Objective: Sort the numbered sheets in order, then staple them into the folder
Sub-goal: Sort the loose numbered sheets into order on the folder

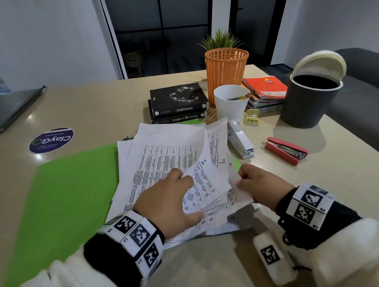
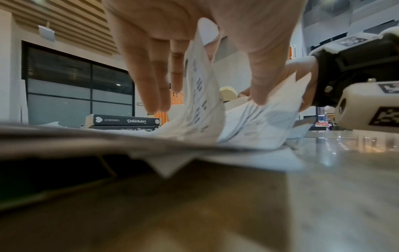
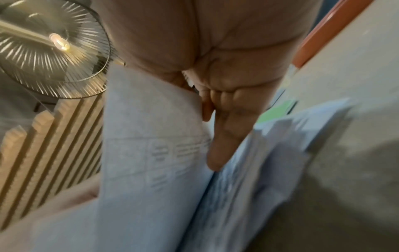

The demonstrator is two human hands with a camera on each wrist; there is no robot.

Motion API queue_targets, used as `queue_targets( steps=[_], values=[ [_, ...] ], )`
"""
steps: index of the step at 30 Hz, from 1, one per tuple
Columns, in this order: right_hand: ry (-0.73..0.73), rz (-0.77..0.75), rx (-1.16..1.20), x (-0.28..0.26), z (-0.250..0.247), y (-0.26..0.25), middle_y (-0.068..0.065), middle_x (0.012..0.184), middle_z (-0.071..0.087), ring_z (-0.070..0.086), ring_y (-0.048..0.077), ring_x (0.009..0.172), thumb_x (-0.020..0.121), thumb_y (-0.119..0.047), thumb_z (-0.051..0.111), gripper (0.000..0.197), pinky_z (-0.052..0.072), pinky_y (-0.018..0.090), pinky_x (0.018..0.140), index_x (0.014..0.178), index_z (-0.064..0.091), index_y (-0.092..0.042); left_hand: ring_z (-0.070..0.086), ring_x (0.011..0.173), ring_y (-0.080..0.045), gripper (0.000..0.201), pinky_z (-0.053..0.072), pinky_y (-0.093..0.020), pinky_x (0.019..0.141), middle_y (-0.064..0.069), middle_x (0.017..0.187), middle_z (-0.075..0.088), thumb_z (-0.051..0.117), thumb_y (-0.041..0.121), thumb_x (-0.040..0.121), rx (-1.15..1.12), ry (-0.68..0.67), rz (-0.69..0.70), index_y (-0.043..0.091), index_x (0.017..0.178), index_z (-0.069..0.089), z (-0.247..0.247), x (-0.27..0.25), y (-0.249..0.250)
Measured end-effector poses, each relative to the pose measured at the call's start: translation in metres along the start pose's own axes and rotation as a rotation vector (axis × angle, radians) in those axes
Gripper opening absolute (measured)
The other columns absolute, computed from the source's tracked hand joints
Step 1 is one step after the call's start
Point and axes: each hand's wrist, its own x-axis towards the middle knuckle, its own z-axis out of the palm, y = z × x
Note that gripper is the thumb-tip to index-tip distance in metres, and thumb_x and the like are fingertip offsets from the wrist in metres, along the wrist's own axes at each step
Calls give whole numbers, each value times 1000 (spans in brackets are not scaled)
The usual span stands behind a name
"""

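A loose pile of printed numbered sheets (image 1: 162, 159) lies across the right half of an open green folder (image 1: 68, 196). My left hand (image 1: 168, 203) lies on the pile and pinches the lifted corners of several sheets (image 2: 200, 95) between thumb and fingers; the top one is marked 2 (image 1: 203, 162). My right hand (image 1: 254, 181) pinches the near right corner of a lower sheet (image 3: 151, 136), with further numbered corners showing beside it. A white stapler (image 1: 240, 139) and a red stapler (image 1: 286, 150) lie on the table to the right.
Behind the sheets stand two black books (image 1: 177, 102), a white cup (image 1: 231, 102), an orange mesh basket (image 1: 227, 72), spiral notebooks (image 1: 264, 90) and a dark bin (image 1: 311, 99). A yellow sharpener (image 1: 252, 117) lies by the cup. A closed laptop (image 1: 2, 110) and a round sticker (image 1: 51, 140) lie far left.
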Motion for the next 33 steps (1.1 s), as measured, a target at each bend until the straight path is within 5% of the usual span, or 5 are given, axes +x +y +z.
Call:
queue_targets(
  steps=[4,8,13,22,33],
  values=[
    [-47,-27,246,-5,2,-7,13,67,48,52,17,52,86,9,45,23,43,21,45,75,40,-11,52,95,-10,73,46,-27,84,12,140,24,62,66,70,-53,-51,21,33,130,35,1,2,2],
    [-85,-71,254,-10,7,-17,31,89,60,60,31,76,70,-11,55,20,51,57,78,80,44,-23,54,106,-16,76,46,-31,88,9,139,27,61,65,72,-58,-83,40,33,133,30,3,2,6],
    [-108,-83,350,-12,14,-20,22,85,64,60,39,76,57,-11,49,31,44,65,83,85,43,-22,54,108,-18,62,45,-32,90,5,131,38,57,54,81,-78,-85,51,28,132,35,4,3,10],
    [-19,25,194,-1,11,-2,8,79,65,63,31,75,86,-2,49,21,51,38,63,93,47,-21,43,73,-14,22,30,-26,64,3,91,42,33,31,99,-84,-42,56,14,98,48,3,6,7],
    [-9,96,119,2,8,4,6,85,64,66,29,88,90,-8,50,18,57,41,80,81,50,-24,50,89,-12,22,36,-24,73,11,95,46,47,34,95,-139,-90,87,19,100,61,5,9,1]
  ],
)
